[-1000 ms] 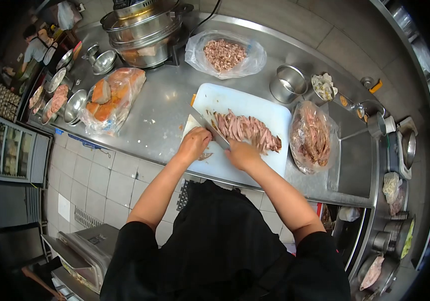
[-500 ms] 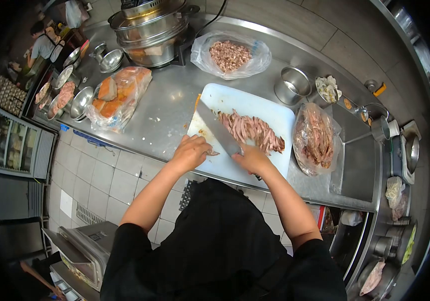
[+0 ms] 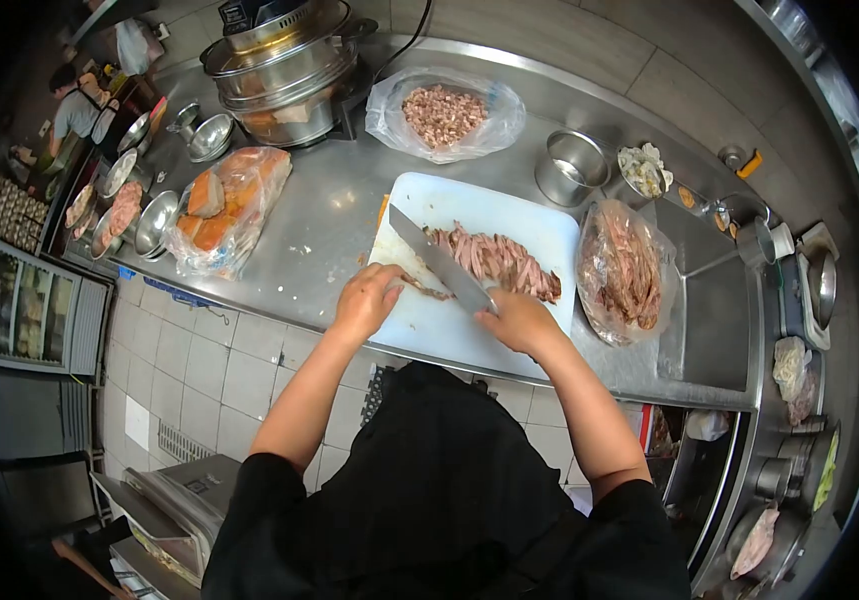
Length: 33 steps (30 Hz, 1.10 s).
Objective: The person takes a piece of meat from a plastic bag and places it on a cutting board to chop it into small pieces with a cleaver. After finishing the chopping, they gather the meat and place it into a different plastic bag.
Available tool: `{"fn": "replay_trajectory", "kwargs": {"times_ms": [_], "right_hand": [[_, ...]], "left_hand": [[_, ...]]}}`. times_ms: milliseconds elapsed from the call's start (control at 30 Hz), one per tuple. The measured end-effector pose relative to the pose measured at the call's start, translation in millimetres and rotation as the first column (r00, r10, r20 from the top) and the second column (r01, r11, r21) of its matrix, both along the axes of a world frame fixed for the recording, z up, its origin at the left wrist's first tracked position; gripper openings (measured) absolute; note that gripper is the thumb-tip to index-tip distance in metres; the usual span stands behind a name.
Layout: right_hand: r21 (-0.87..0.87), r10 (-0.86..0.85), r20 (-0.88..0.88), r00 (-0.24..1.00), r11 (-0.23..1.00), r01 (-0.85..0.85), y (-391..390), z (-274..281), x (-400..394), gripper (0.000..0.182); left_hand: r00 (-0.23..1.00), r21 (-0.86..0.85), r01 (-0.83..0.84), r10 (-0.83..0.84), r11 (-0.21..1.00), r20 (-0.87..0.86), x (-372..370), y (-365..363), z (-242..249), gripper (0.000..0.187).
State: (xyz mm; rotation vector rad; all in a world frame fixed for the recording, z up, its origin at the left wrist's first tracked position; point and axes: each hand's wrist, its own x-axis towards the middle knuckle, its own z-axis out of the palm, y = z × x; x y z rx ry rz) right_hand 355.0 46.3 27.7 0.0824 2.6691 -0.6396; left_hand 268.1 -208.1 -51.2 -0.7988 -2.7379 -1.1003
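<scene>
My right hand (image 3: 525, 322) is closed round the handle of a broad kitchen knife (image 3: 436, 256), its blade slanting up and left over the white cutting board (image 3: 424, 335). In my left hand (image 3: 366, 302), at the board's left edge, the fingers pinch one end of a thin strip of meat (image 3: 427, 290). The strip's other end reaches toward the blade. On the far side of the knife lies a pile of sliced meat (image 3: 504, 262), cut into narrow strips.
Right of the board lies a plastic bag of meat pieces (image 3: 629, 268), beside the sink (image 3: 717, 340). Behind are a bag of diced meat (image 3: 444, 115) and a steel pot (image 3: 571, 168). Bagged orange-brown blocks (image 3: 224, 215) and a stacked steamer (image 3: 284, 80) stand left. Another person (image 3: 77, 112) is far left.
The meat strip at my left fingers now stretches out further toward the knife. The blade has shifted slightly over the board with my right hand, and the whole view has moved a little.
</scene>
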Motion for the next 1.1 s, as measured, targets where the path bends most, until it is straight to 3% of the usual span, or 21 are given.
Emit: {"fn": "replay_trajectory", "kwargs": {"times_ms": [167, 233, 367, 633, 833, 1033, 1100], "right_hand": [[0.051, 0.050, 0.038, 0.998, 0.997, -0.051, -3.2, 8.5, -1.6, 0.037], [0.057, 0.065, 0.058, 0.996, 0.996, -0.068, -3.0, 9.4, -1.0, 0.037], [0.083, 0.132, 0.048, 0.990, 0.987, -0.136, -0.2, 7.8, 3.1, 0.037], [0.037, 0.076, 0.067, 0.995, 0.996, -0.078, 5.9, 1.9, -0.4, 0.037], [0.021, 0.117, 0.107, 0.987, 0.993, -0.120, 1.4, 9.8, -0.7, 0.037], [-0.005, 0.031, 0.057, 0.998, 1.000, -0.031, 7.7, 12.4, -0.6, 0.038], [-0.082, -0.120, 0.071, 0.990, 0.989, 0.126, 12.4, 20.1, 2.6, 0.036]], "left_hand": [[0.995, -0.002, 0.055, -0.055, 0.998, -0.083, -12.7, 5.4, -25.4, 0.015], [0.977, -0.005, 0.083, -0.082, 0.997, -0.195, -10.0, 2.8, -29.7, 0.015], [0.986, 0.090, 0.027, -0.012, 0.996, -0.164, -9.6, 5.5, -34.5, 0.014], [0.983, -0.023, 0.056, -0.059, 0.998, -0.175, -11.4, 8.5, -30.9, 0.017], [0.987, 0.017, 0.040, -0.037, 0.999, -0.158, -7.7, 8.0, -26.3, 0.018], [0.987, -0.033, -0.004, -0.002, 0.999, -0.162, -5.4, 17.6, -25.3, 0.018], [0.984, -0.022, -0.009, 0.005, 1.000, -0.180, -9.5, 22.7, -29.4, 0.018]]}}
